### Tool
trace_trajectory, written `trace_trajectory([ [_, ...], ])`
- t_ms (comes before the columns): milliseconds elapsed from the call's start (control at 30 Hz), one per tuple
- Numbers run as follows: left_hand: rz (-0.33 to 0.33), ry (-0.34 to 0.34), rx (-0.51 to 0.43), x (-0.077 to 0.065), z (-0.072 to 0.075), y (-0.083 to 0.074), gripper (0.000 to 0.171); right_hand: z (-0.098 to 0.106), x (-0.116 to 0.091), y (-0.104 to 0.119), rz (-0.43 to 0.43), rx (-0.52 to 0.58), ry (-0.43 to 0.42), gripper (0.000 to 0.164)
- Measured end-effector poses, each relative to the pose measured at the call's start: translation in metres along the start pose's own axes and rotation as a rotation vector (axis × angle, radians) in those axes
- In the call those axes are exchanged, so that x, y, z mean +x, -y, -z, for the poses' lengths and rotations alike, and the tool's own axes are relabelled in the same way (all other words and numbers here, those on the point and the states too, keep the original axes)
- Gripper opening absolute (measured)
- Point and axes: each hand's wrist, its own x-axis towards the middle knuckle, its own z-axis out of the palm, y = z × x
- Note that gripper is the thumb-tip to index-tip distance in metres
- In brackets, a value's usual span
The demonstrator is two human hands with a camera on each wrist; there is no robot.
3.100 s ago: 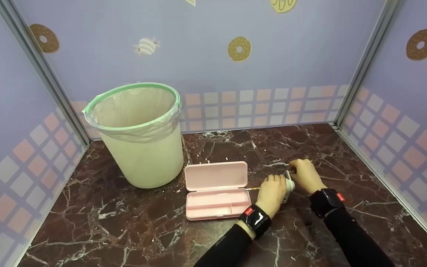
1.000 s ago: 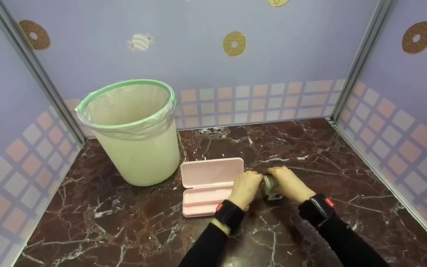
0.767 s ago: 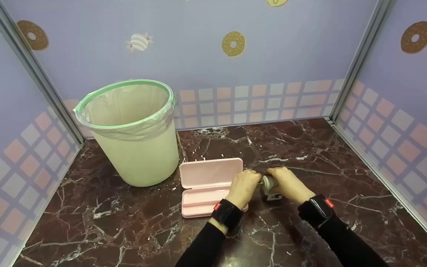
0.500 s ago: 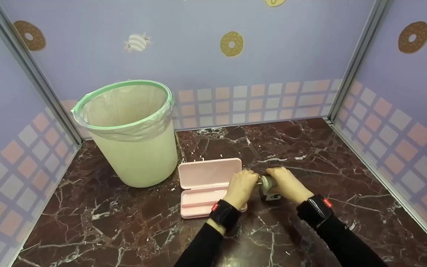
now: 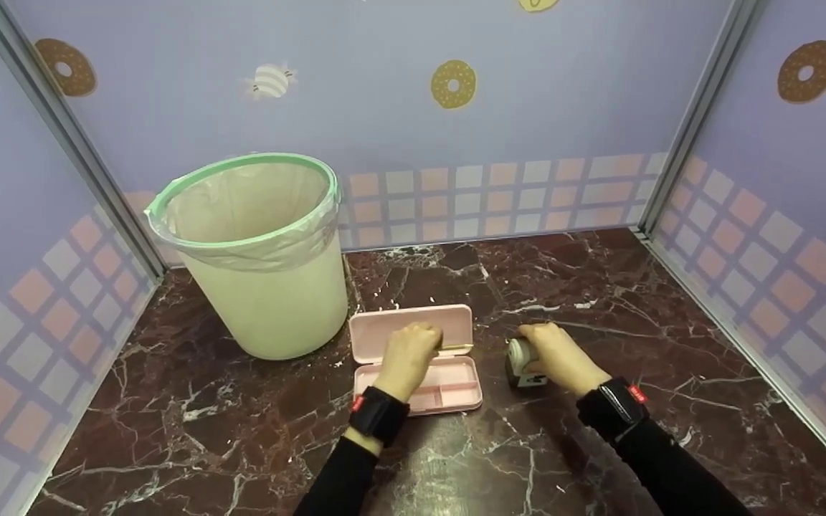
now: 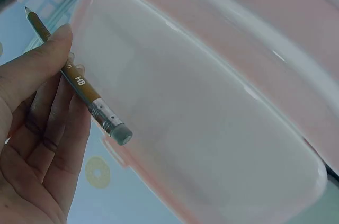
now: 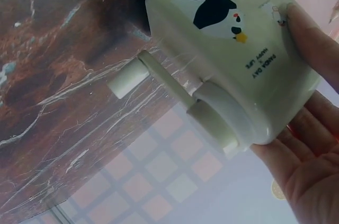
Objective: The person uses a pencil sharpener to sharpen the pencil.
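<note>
My left hand (image 5: pixel 407 358) pinches a short HB pencil (image 6: pixel 79 83) between thumb and fingers, over the open pink pencil case (image 5: pixel 458 373). In the left wrist view the pencil's sharpened tip points up and left, its grey eraser end down towards the case lid (image 6: pixel 185 102). To the right of the case, my right hand (image 5: pixel 562 357) grips a pale green crank pencil sharpener (image 7: pixel 233 49) with a penguin print on its side. The sharpener's crank handle (image 7: pixel 167 81) sticks out on the side away from the case, and no finger is on it.
A tall pale bin (image 5: pixel 280 308) with a green rim and a plastic liner stands at the left, close to the case. White crumbs (image 5: pixel 377 301) lie on the dark marbled tabletop (image 5: pixel 241 430) behind the case. Patterned panels (image 5: pixel 563 107) enclose the back and sides.
My right hand has gone from the crank to gripping the sharpener's body. My left hand has drawn the pencil away from the sharpener and moved left over the case.
</note>
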Motion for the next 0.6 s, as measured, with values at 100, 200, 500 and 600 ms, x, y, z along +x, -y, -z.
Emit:
trace_trajectory([
  [100, 0.009, 0.0, -0.029, -0.005, 0.005, 0.007, 0.017, 0.001, -0.001, 0.001, 0.002, -0.006, -0.005, 0.04],
  [200, 0.013, -0.003, -0.049, -0.009, 0.009, 0.013, 0.02, 0.001, 0.0, 0.002, -0.001, -0.008, -0.006, 0.039],
  [500, 0.044, 0.033, -0.082, -0.02, 0.014, 0.024, 0.023, 0.001, -0.001, 0.003, -0.028, -0.013, -0.001, 0.043],
  [600, 0.066, 0.056, -0.09, -0.023, 0.014, 0.027, 0.023, 0.001, 0.0, 0.002, -0.03, -0.006, 0.002, 0.042],
])
